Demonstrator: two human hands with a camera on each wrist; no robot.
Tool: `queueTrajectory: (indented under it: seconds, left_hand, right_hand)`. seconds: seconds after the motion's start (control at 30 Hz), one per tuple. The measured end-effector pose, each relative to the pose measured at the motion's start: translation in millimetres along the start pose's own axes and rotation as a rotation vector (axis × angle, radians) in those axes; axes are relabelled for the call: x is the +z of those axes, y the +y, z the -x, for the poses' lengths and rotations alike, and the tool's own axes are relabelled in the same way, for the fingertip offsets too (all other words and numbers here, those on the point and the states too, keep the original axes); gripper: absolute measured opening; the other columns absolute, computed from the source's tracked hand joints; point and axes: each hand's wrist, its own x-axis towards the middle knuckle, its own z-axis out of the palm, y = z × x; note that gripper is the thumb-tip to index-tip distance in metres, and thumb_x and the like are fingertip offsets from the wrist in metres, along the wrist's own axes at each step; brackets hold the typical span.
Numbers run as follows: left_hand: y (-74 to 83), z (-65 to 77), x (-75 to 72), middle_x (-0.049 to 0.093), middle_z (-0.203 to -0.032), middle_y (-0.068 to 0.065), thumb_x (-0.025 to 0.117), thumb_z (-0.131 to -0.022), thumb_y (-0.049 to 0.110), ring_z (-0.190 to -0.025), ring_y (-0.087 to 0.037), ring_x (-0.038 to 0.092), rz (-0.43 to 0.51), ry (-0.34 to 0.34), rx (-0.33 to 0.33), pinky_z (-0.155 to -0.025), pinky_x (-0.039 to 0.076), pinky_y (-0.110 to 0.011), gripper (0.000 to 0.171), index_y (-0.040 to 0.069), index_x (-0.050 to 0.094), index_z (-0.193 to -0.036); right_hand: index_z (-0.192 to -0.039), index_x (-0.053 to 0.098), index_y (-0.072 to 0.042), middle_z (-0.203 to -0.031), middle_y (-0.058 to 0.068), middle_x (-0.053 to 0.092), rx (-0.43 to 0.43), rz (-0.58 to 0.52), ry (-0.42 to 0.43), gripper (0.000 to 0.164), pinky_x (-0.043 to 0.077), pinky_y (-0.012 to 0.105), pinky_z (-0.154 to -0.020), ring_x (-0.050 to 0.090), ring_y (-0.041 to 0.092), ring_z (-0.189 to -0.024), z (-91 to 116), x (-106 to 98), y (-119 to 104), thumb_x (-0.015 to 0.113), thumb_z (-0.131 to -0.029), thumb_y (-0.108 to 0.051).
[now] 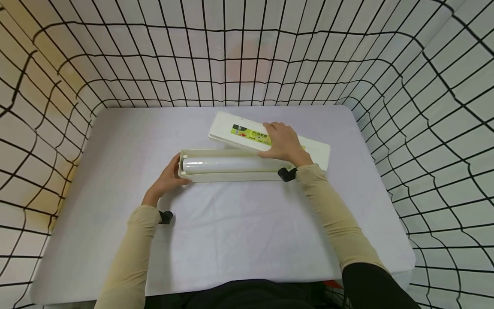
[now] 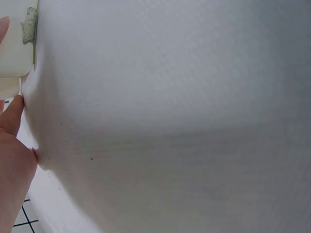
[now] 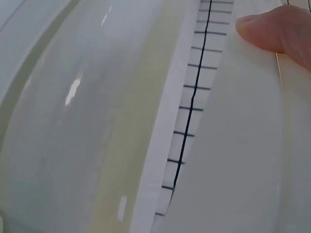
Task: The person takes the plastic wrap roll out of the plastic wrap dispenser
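A long cream-white cling film box lies across the table with its top uncovered, and a shiny roll of cling film sits inside. My left hand grips the box's left end, thumb at the near side and fingers round the far corner. Just behind the box, the white lid is slanted and carries a yellow-green label. My right hand holds the lid across its width, partly covering the label. In the right wrist view the thumb presses the lid's side, beside the roll.
A white cloth covers the table. Black wire mesh rises behind the table and along both sides. Small black wrist cameras stick out at the left sleeve and the right sleeve, the latter overlapping the box's right end.
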Motion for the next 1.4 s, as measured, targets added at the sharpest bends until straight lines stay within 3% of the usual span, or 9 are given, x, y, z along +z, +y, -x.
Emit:
queueTrajectory:
  seconds: [0.3, 0.4, 0.5, 0.63, 0.77, 1.1, 1.4]
  left_hand:
    - [-0.3, 0.8, 3.2, 0.025, -0.153, -0.017, 0.072, -0.072, -0.005, -0.138, -0.041, 0.028, 0.01, 0.015, -0.003, -0.115, 0.01, -0.059, 0.101, 0.014, 0.012, -0.151]
    - [9.6, 3.9, 4.4, 0.022, -0.154, -0.02, 0.072, -0.071, -0.007, -0.14, -0.043, 0.024, 0.037, 0.011, -0.014, -0.115, 0.006, -0.059, 0.101, 0.009, 0.012, -0.151]
    - [9.9, 4.3, 4.4, 0.021, -0.154, -0.02, 0.072, -0.072, -0.006, -0.14, -0.043, 0.023, 0.032, 0.009, -0.021, -0.115, 0.006, -0.06, 0.102, 0.01, 0.01, -0.151]
    - [-3.0, 1.2, 3.2, 0.023, -0.154, -0.017, 0.072, -0.073, -0.004, -0.14, -0.041, 0.024, -0.002, 0.016, -0.014, -0.114, 0.007, -0.061, 0.102, 0.015, 0.01, -0.151]
    - [-6.3, 0.4, 3.2, 0.024, -0.153, -0.018, 0.072, -0.072, -0.004, -0.14, -0.042, 0.025, -0.004, 0.02, 0.002, -0.114, 0.009, -0.062, 0.101, 0.015, 0.011, -0.151]
    - [-6.4, 0.3, 2.5, 0.026, -0.152, -0.016, 0.072, -0.073, -0.005, -0.139, -0.04, 0.028, 0.019, 0.015, 0.014, -0.113, 0.014, -0.061, 0.099, 0.017, 0.013, -0.151]
    - [-2.4, -0.2, 0.2, 0.025, -0.153, -0.015, 0.072, -0.074, -0.004, -0.14, -0.039, 0.026, 0.007, 0.002, 0.002, -0.114, 0.013, -0.061, 0.099, 0.017, 0.012, -0.151]
  right_hand:
    - [-0.143, 0.035, -0.005, -0.137, 0.018, 0.049, 0.142, -0.017, -0.014, 0.097, 0.042, 0.052, -0.096, 0.048, 0.036, -0.121, 6, -6, 34, 0.066, -0.069, -0.059]
    - [-0.143, 0.035, -0.005, -0.137, 0.019, 0.048, 0.188, -0.034, -0.008, 0.098, 0.041, 0.054, -0.097, 0.047, 0.037, -0.122, 11, -5, 47, 0.067, -0.069, -0.059]
    - [-0.143, 0.035, -0.005, -0.135, 0.02, 0.049, 0.226, -0.043, 0.003, 0.098, 0.042, 0.053, -0.096, 0.048, 0.037, -0.119, 15, -3, 59, 0.067, -0.068, -0.06]
    - [-0.14, 0.038, -0.004, -0.127, 0.02, 0.052, 0.262, -0.063, 0.031, 0.096, 0.045, 0.051, -0.087, 0.052, 0.034, -0.108, 19, -1, 71, 0.067, -0.067, -0.06]
    - [-0.138, 0.039, -0.003, -0.122, 0.021, 0.053, 0.301, -0.08, 0.051, 0.094, 0.045, 0.05, -0.081, 0.051, 0.033, -0.102, 22, 2, 82, 0.067, -0.067, -0.058]
    - [-0.134, 0.041, -0.002, -0.113, 0.02, 0.054, 0.417, -0.117, 0.029, 0.09, 0.043, 0.051, -0.076, 0.05, 0.032, -0.095, 39, 18, 112, 0.065, -0.069, -0.059]
    - [-0.139, 0.037, 0.003, -0.12, 0.028, 0.05, 0.566, -0.184, 0.049, 0.094, 0.041, 0.057, -0.083, 0.049, 0.039, -0.099, 66, 42, 143, 0.064, -0.073, -0.059]
